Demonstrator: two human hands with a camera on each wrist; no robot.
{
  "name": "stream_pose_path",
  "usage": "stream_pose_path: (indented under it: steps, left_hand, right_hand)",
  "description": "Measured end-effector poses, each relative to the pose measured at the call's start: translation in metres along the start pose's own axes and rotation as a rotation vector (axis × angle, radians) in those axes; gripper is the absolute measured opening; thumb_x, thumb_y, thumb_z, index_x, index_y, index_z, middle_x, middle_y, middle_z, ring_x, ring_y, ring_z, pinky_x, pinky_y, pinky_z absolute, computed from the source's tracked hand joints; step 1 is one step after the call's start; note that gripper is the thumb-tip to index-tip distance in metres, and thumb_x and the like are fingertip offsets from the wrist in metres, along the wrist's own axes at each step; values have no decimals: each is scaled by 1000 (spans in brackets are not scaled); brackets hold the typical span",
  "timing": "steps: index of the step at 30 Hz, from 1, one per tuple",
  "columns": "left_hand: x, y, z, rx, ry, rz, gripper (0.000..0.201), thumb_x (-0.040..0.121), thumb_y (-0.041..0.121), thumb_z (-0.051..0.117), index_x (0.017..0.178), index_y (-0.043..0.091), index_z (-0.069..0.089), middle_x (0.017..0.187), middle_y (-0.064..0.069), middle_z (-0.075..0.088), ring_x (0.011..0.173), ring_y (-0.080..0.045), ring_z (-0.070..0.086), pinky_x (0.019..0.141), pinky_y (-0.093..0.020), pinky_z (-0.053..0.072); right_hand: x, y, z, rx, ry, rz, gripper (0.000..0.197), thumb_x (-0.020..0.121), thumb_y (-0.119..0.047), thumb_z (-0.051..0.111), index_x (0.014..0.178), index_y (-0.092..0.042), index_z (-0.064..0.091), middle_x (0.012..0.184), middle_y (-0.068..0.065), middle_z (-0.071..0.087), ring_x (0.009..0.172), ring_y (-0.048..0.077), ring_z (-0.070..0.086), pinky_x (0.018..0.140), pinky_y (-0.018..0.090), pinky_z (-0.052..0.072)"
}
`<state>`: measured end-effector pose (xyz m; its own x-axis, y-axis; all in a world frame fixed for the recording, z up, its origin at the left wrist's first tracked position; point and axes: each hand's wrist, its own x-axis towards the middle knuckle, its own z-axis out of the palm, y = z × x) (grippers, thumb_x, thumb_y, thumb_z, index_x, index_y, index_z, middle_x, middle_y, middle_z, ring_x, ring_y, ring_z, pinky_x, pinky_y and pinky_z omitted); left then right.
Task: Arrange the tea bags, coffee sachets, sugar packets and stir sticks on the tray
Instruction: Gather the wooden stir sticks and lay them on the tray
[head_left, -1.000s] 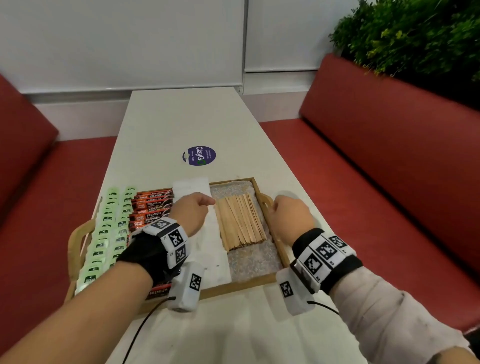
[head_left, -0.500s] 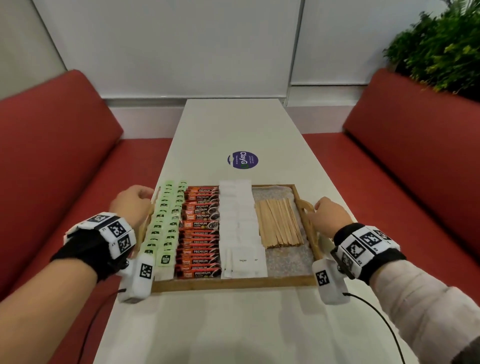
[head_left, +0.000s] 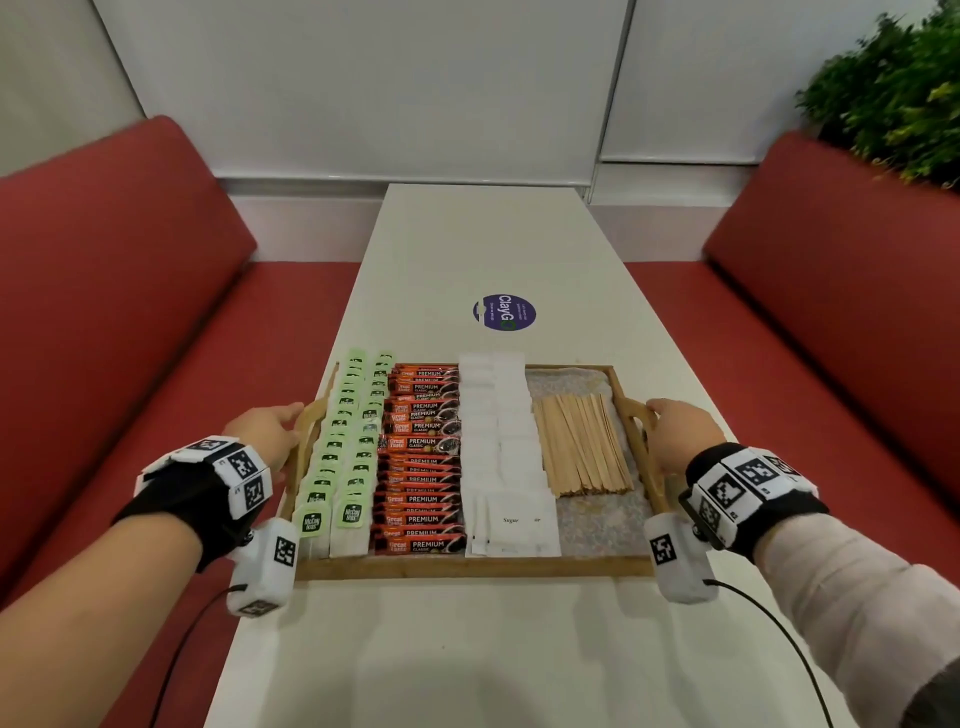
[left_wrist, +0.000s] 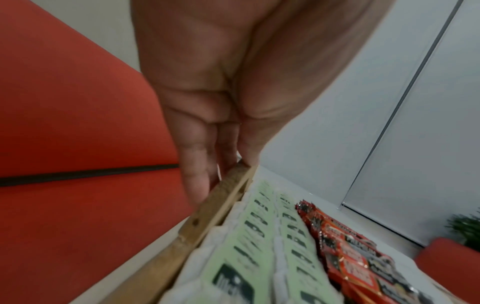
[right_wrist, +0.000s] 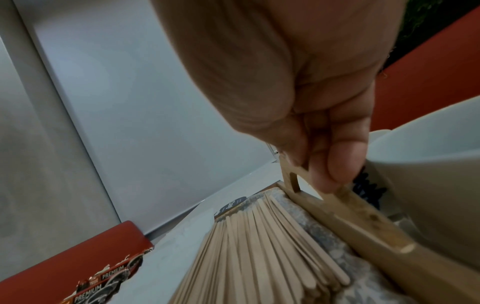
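A wooden tray (head_left: 467, 567) lies across the white table, filled in columns: green tea bags (head_left: 343, 457) (left_wrist: 249, 255) at the left, red coffee sachets (head_left: 423, 457) (left_wrist: 350, 261), white sugar packets (head_left: 498, 447), and wooden stir sticks (head_left: 582, 444) (right_wrist: 259, 251) at the right. My left hand (head_left: 270, 434) (left_wrist: 221, 174) grips the tray's left handle (left_wrist: 223, 197), thumb on top and fingers outside it. My right hand (head_left: 675, 431) (right_wrist: 319, 164) grips the right handle (right_wrist: 345, 205), fingers curled round the wood.
A round purple sticker (head_left: 505, 312) sits on the table (head_left: 478, 234) beyond the tray. Red bench seats (head_left: 130, 312) run along both sides. A green plant (head_left: 893, 93) stands behind the right bench. A white cup (right_wrist: 428, 185) sits just right of the tray's right handle.
My left hand has left the sugar packets and sticks and moved out to the tray's left handle. The right hand has stayed at the right handle. The head view has swung left and centred on the tray.
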<state>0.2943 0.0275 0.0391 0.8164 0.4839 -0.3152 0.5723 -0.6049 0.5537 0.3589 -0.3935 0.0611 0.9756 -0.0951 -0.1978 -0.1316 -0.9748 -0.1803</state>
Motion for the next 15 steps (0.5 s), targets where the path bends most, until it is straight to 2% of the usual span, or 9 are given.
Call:
stream_pose_path:
  steps: [1,3,5,6,10,12,15]
  left_hand:
    - [0,0,1,24,9,10,48,95,8,52,141,21,44,112,-13,67,86,-32,65,68,-34,53]
    - [-1,3,0,140,18,57,47,96,14,51,142,19,43,123,-12,63,98,-32,64,80,-33,52]
    - [-3,6,0,260,10,89,47,98,21,47,144,18,39,130,-11,59,110,-32,60,90,-33,50]
    - [-3,8,0,334,4,104,46,99,22,44,145,17,38,132,-11,57,111,-32,59,90,-33,50]
    - [-8,23,2,682,-13,156,43,101,16,29,143,8,31,130,-15,55,112,-31,57,86,-33,47]
    - [-9,28,5,768,-27,155,44,100,11,28,144,5,26,131,-16,54,114,-31,56,88,-33,46]
    - [-4,29,8,806,-28,154,45,97,6,32,142,3,27,125,-15,56,110,-30,58,81,-33,47]
  right_hand:
    - [1,0,1,-19,2,-7,34,94,-5,42,127,-8,52,124,13,60,113,29,57,90,32,45]
    - [3,0,2,-52,6,-32,23,93,-5,44,111,-9,57,116,13,63,105,29,59,80,29,43]
    - [4,-1,2,-90,7,-38,13,91,-5,46,98,-11,55,110,13,64,102,29,59,77,29,41]
    - [5,-2,2,-102,5,-33,13,92,-6,45,99,-10,55,111,13,64,102,29,59,78,29,42]
    - [8,-9,4,-154,-18,3,27,97,-11,40,121,-5,52,121,13,60,111,27,57,87,31,44]
    - [9,-12,6,-182,-17,10,29,99,-14,40,124,-5,50,123,13,59,112,27,57,87,30,45]
    - [8,-14,6,-185,-7,14,29,100,-17,40,124,-6,49,123,12,60,111,27,58,85,30,45]
